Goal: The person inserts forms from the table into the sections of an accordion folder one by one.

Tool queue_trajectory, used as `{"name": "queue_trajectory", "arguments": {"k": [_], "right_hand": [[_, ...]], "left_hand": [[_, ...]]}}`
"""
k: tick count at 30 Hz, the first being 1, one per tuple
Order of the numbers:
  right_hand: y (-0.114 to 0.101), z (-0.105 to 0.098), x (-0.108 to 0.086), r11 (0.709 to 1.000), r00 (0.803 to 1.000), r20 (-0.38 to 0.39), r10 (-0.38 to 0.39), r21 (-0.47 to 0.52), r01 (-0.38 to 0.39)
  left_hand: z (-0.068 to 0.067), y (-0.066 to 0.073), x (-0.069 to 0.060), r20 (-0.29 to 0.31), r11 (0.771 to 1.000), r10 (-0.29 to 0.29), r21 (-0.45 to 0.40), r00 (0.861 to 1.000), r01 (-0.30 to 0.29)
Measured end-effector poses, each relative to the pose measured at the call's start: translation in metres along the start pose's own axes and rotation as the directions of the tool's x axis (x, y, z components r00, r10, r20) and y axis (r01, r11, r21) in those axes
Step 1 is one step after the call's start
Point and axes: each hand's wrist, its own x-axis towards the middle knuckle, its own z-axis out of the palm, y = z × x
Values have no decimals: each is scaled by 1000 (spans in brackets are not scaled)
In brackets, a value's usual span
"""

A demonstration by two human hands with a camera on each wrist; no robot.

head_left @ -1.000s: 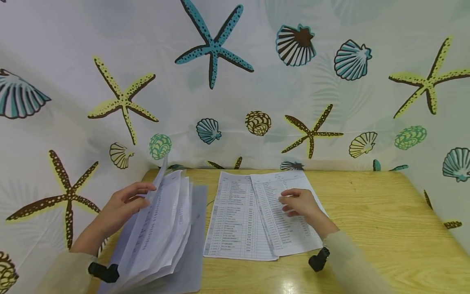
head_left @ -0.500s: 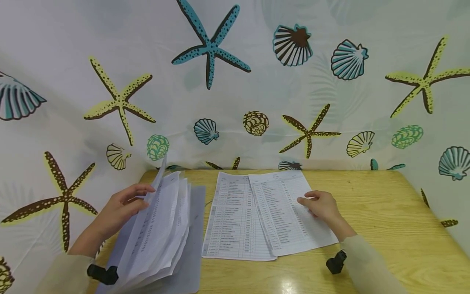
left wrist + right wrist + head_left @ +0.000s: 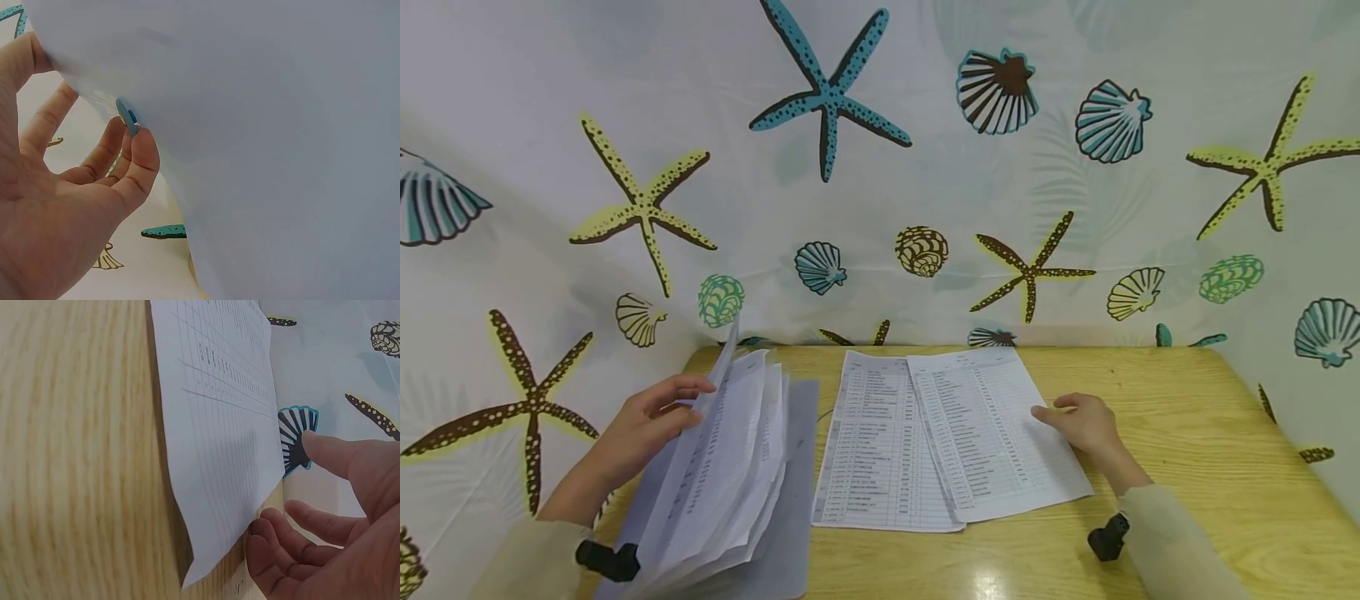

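Note:
In the head view my left hand (image 3: 651, 425) holds up the raised flap of a grey-blue plastic document folder (image 3: 803, 467) by its left edge. Up close in the left wrist view, the fingertips lie at that edge around a small teal snap button (image 3: 127, 117). Several printed sheets (image 3: 730, 450) stand fanned inside the folder. On the table, two printed lists overlap, the left sheet (image 3: 868, 458) partly under the right sheet (image 3: 985, 433). My right hand (image 3: 1084, 427) is at the right sheet's right edge; in the right wrist view its thumb and fingers are apart, fingertips beside that edge.
The wooden table (image 3: 1180, 433) extends to the right of the sheets. A white cloth (image 3: 865, 208) printed with starfish and shells hangs behind and on both sides. Dark wrist cameras (image 3: 1108, 537) sit at both cuffs.
My right hand has moved rightward from the middle of the right sheet to its right edge. The left hand and the folder have stayed nearly still.

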Motion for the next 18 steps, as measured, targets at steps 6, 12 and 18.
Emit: {"name": "queue_trajectory", "arguments": {"k": [6, 12, 18], "right_hand": [[2, 2, 1, 999, 999, 0, 36, -34, -36], [3, 8, 1, 998, 1000, -3, 10, -60, -10], [2, 12, 1, 996, 1000, -15, -5, -84, 3]], "left_hand": [[-1, -1, 0, 6, 1000, 0, -4, 1000, 0], [-2, -1, 0, 0, 1000, -10, 24, 1000, 10], [-2, -1, 0, 2, 1000, -12, 12, 1000, 12]]}}
